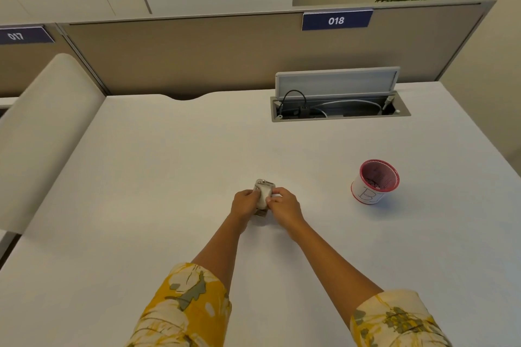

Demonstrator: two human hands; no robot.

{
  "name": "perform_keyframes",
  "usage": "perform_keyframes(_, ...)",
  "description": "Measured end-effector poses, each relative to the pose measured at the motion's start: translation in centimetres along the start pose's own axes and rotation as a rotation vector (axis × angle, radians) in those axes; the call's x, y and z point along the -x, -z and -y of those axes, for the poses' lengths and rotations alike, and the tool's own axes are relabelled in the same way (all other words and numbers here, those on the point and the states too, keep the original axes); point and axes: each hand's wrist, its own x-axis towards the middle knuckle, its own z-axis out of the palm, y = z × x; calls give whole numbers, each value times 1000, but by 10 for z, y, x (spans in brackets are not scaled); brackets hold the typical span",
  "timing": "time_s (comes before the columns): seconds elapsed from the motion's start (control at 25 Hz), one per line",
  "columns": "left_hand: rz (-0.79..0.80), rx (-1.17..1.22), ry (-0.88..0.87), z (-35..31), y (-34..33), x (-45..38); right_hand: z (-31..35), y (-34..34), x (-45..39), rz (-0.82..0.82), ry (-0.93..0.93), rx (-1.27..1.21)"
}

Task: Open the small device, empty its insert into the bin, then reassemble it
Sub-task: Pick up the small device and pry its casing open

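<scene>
A small pale grey-white device point(264, 194) with a metal part at its far end rests in the middle of the white desk, held between both hands. My left hand point(244, 204) grips its left side and my right hand point(283, 202) grips its right side, thumbs on top. Its near end is hidden by my fingers. Off to the right, about an arm's width away, stands the bin point(375, 181), a small red-rimmed cup with a white label, with dark bits inside.
An open cable hatch point(339, 110) with cords sits at the back of the white desk point(169, 166). A beige partition point(197, 56) marked 018 walls the far edge. A pale curved panel point(42, 132) borders the left side.
</scene>
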Motion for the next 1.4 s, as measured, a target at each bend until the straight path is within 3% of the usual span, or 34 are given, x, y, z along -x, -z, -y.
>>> perform_keyframes(0.12,70,170,-11,1,-4,6,-1,7,1,-37,-12,-112)
perform_keyframes(0.28,104,219,-5,0,-13,15,-1,23,-4,-281,-38,-246)
perform_keyframes(0.36,147,232,8,-1,-15,18,1,33,-12,-324,-81,-253)
perform_keyframes(0.52,204,273,-27,-1,-14,20,3,48,-24,-125,-112,-394)
perform_keyframes(0.8,281,293,-69,-9,-16,25,7,51,-25,17,-103,-467)
perform_keyframes(1.4,303,365,-50,-5,-22,31,9,58,-17,-26,-207,-544)
